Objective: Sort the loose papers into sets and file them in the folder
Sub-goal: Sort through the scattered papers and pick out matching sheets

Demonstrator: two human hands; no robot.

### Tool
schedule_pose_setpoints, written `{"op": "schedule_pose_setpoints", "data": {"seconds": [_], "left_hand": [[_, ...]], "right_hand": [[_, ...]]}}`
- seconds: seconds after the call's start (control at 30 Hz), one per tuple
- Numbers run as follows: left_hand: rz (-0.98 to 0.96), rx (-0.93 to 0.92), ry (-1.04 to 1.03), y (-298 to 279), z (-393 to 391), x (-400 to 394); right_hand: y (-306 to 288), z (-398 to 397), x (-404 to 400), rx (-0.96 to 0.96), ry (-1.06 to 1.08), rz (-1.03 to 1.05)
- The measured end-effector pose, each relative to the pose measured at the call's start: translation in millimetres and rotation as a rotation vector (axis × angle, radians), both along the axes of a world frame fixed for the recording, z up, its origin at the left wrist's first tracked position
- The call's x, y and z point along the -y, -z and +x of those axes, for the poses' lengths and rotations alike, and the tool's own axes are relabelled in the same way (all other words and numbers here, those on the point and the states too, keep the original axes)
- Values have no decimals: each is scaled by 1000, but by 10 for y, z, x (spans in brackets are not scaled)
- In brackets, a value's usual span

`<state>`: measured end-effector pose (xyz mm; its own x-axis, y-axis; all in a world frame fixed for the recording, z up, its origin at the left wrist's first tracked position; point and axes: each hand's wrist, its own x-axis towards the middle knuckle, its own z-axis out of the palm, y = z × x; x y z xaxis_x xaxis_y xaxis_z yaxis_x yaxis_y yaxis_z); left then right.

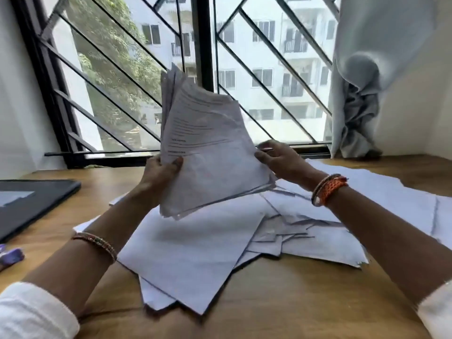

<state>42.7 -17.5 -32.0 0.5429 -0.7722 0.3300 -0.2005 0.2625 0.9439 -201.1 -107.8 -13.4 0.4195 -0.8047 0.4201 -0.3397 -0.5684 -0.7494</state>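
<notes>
1. White sleeves (31, 311) are showing at the near corners, one on each forearm, and both forearms are reaching forward over the wooden desk (281, 302).
2. Loose papers (195, 253) are lying in an untidy overlapping spread on the desk, between and beneath the two forearms, with more sheets trailing off to the right side.
3. Thin beaded bangles (96, 242) are sitting on the left wrist, and an orange woven band (330, 189) is sitting on the right wrist beside a bangle.
4. At the left edge a small purple object (11, 256) is lying on the desk; it is too blurred to tell what it is.
5. Beyond it, a dark folder (29, 204) is lying flat on the desk, well apart from the spread of papers.
6. The left hand (159, 177) is gripping a raised stack of sheets (208, 155) at its left edge, thumb pressed on the printed front page and fingers curled behind.
7. The right hand (278, 160) is holding the same stack at its right edge, thumb on the front and fingers wrapping behind, pinching the pages.
8. The stack is being held tilted above the spread, fanning slightly at the top.
9. Farther back, a window with dark diagonal bars (256, 69) is showing pale buildings and a tree, and a grey curtain (362, 94) is hanging bunched at the right.
</notes>
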Motion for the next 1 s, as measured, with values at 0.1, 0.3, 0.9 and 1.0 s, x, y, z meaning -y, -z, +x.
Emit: {"op": "schedule_pose_setpoints", "data": {"seconds": [0.1,0.3,0.9,1.0], "left_hand": [[61,-13,-50,115,3,68],[196,15,-2,339,71,92],[155,201,-48,420,-38,-15],[112,174,-46,414,-28,-10]], "right_hand": [[98,-411,121,-494,214,-132],[455,-1020,180,-887,374,178],[-549,-1135,-589,213,-302,432],[-673,-1031,-617,510,-445,331]]}}
